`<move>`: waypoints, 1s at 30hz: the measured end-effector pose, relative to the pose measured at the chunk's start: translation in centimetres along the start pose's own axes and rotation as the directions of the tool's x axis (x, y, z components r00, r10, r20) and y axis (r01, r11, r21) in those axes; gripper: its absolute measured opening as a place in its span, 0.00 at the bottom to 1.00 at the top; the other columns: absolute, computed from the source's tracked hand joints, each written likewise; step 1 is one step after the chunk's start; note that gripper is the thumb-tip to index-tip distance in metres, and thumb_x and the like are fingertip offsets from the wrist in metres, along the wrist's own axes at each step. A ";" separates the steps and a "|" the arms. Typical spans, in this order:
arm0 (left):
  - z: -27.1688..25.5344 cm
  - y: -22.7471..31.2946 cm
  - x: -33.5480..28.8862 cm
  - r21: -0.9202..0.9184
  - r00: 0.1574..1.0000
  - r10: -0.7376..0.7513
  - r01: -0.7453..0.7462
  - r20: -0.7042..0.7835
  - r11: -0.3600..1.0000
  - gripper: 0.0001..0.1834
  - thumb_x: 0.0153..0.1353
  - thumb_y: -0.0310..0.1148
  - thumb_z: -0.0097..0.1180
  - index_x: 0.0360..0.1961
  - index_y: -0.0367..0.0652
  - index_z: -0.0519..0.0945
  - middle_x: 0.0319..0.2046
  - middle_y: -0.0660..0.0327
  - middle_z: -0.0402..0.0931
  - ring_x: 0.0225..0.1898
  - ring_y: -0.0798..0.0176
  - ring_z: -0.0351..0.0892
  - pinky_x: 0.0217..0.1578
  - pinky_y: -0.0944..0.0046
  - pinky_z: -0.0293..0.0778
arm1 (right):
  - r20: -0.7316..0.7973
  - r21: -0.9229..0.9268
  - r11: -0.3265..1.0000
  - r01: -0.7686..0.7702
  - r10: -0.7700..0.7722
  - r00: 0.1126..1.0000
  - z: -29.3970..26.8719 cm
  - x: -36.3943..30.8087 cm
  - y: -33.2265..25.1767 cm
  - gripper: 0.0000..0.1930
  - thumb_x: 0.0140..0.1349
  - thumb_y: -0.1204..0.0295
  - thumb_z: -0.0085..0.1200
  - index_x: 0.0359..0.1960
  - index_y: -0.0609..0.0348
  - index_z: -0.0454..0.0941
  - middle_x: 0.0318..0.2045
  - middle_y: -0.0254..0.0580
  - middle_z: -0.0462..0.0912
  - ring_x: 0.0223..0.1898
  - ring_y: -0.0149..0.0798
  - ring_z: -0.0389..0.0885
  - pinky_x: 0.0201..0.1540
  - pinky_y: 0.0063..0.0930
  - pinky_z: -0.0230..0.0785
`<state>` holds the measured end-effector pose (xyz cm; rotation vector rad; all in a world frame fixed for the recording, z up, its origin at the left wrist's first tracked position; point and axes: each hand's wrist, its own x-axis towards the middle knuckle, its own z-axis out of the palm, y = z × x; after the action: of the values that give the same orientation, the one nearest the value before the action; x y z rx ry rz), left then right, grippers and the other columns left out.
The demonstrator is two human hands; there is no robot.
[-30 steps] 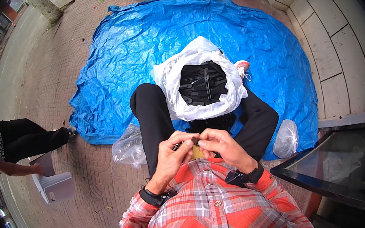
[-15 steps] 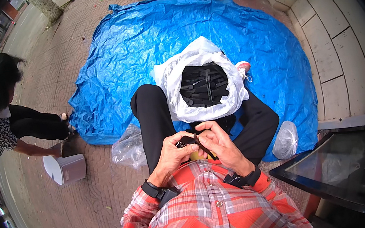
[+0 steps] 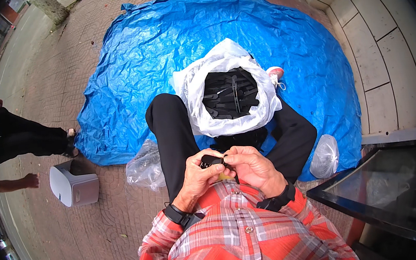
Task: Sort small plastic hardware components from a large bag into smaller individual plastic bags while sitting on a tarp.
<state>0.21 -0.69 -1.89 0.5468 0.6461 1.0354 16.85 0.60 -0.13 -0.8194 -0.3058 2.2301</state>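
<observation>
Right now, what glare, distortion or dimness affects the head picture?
Head view, rim: black corners, lines of the tiled wall curving. Head view, middle: pale sheen on the blue tarp; black pieces in the white bag partly merge; dark piece between the hands lacks fine detail.

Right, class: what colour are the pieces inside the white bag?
The pieces are black, best seen in the head view.

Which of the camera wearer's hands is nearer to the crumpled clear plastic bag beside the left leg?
The left. The left hand is to the right of the clear plastic bag, across the left leg; the right hand is farther right, beyond the left.
</observation>
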 end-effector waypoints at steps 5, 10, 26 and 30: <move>-0.6 -0.4 -0.1 0.027 1.000 -0.013 0.012 0.018 1.000 0.12 0.49 0.23 0.61 0.37 0.34 0.76 0.23 0.61 0.73 0.14 0.77 0.63 0.14 0.78 0.56 | 0.010 -0.053 0.999 0.008 -0.008 1.000 -0.1 -0.1 -0.3 0.07 0.50 0.80 0.57 0.27 0.60 0.70 0.25 0.39 0.76 0.25 0.32 0.76 0.26 0.21 0.64; -0.8 -0.1 -0.2 0.101 0.998 -0.029 0.023 0.058 0.995 0.12 0.48 0.23 0.63 0.36 0.36 0.78 0.29 0.63 0.72 0.18 0.76 0.66 0.17 0.76 0.60 | -0.001 -0.160 0.987 0.024 -0.025 1.000 0.5 -0.4 -0.7 0.10 0.50 0.81 0.57 0.31 0.61 0.68 0.24 0.38 0.76 0.23 0.29 0.76 0.24 0.17 0.65; 0.9 1.1 0.2 0.300 0.976 -0.203 0.219 -0.083 0.928 0.20 0.46 0.23 0.64 0.43 0.36 0.75 0.32 0.65 0.76 0.32 0.75 0.74 0.37 0.74 0.72 | -0.009 -0.730 0.660 0.179 -0.271 0.963 -1.1 -0.9 -0.1 0.13 0.60 0.65 0.52 0.26 0.63 0.71 0.19 0.30 0.72 0.21 0.20 0.66 0.23 0.16 0.60; 2.1 0.7 0.1 0.486 0.993 -0.070 0.110 -0.099 0.867 0.16 0.49 0.27 0.63 0.40 0.36 0.77 0.29 0.64 0.77 0.33 0.75 0.73 0.37 0.75 0.71 | -0.075 -0.857 0.470 0.211 -0.519 0.851 -1.2 -0.6 0.8 0.14 0.58 0.65 0.55 0.23 0.63 0.71 0.17 0.31 0.71 0.20 0.20 0.64 0.22 0.18 0.58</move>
<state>1.34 -0.54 -0.02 0.9146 1.0087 0.8025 17.51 -0.43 -1.11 -1.4276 -1.3208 1.3940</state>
